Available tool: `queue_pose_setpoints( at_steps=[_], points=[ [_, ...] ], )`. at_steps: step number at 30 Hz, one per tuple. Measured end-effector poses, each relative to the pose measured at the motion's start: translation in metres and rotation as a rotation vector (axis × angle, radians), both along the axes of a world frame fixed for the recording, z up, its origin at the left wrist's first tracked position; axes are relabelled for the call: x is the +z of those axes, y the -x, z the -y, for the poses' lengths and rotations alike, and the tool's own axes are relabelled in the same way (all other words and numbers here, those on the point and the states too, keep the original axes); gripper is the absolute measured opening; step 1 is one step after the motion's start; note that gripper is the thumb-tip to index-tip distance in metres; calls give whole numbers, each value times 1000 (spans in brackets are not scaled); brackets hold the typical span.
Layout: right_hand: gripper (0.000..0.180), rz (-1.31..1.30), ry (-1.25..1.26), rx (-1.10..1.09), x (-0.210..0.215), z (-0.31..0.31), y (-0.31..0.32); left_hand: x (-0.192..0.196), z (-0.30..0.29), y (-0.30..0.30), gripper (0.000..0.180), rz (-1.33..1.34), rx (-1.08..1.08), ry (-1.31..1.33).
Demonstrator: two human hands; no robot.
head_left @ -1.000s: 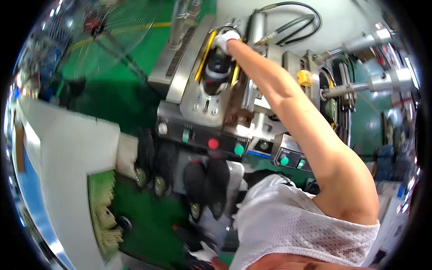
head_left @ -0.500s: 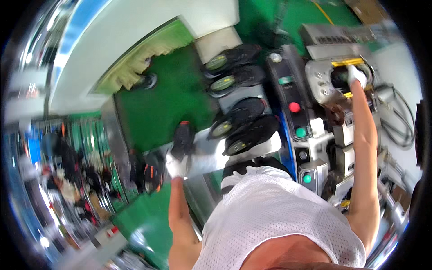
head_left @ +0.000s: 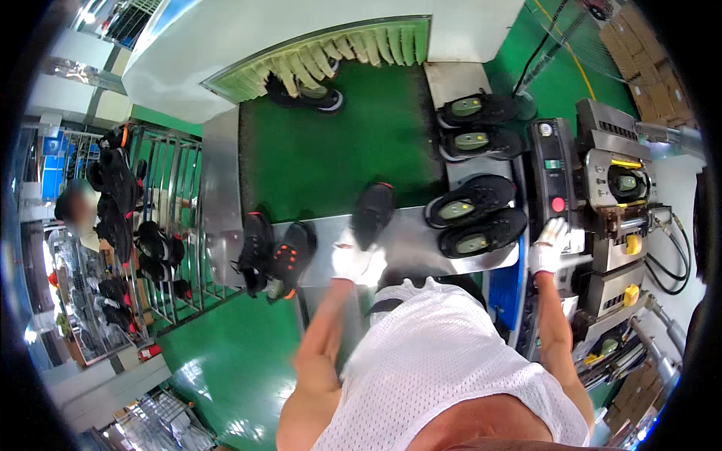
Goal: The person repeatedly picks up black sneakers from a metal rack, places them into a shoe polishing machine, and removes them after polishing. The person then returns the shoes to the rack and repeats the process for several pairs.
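My left hand (head_left: 353,259), in a white glove and slightly blurred, grips the heel end of a black shoe (head_left: 373,216) above the metal ledge in front of the green conveyor belt. My right hand (head_left: 551,244), also gloved, rests on the lower part of a dark control panel (head_left: 551,167), just below its red button (head_left: 557,204); its fingers look stretched out and hold nothing. What lies under the palm is hidden. To the right of the panel, a shoe sits sole up in a metal press (head_left: 626,183).
Several black shoes (head_left: 481,232) lie along the ledge's right side. Two more, one with orange dots (head_left: 293,252), stand at its left end. Another shoe (head_left: 320,99) is under the fringed curtain (head_left: 361,46). A wire rack (head_left: 192,225) holds shoes; hoses (head_left: 686,255) hang far right.
My right hand has left the shoe in the press and come down to the control panel. My left hand still grips its shoe. The whole view has swung, shifting the scene rightward.
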State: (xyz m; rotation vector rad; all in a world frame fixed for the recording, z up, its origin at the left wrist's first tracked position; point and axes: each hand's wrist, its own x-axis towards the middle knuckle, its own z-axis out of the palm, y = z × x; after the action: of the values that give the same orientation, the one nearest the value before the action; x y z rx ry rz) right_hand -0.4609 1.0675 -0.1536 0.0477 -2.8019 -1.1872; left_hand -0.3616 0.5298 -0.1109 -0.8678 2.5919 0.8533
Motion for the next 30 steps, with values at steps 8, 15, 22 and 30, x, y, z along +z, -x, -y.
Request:
queue_pose_setpoints(
  at_steps=[8,15,22,30],
  points=[
    [96,-1,826,-138,88,71,-9,-3,53,-3,61,-336,-434,-202],
    [85,67,930,-380,87,133,-132,-46,219,181,52,-479,-172,10],
    [77,194,924,-1075,117,181,-197,-58,286,388,78,-283,-155,350],
    [77,353,922,-1181,100,196,-242,-83,325,401,30,-684,-508,646]
  ],
)
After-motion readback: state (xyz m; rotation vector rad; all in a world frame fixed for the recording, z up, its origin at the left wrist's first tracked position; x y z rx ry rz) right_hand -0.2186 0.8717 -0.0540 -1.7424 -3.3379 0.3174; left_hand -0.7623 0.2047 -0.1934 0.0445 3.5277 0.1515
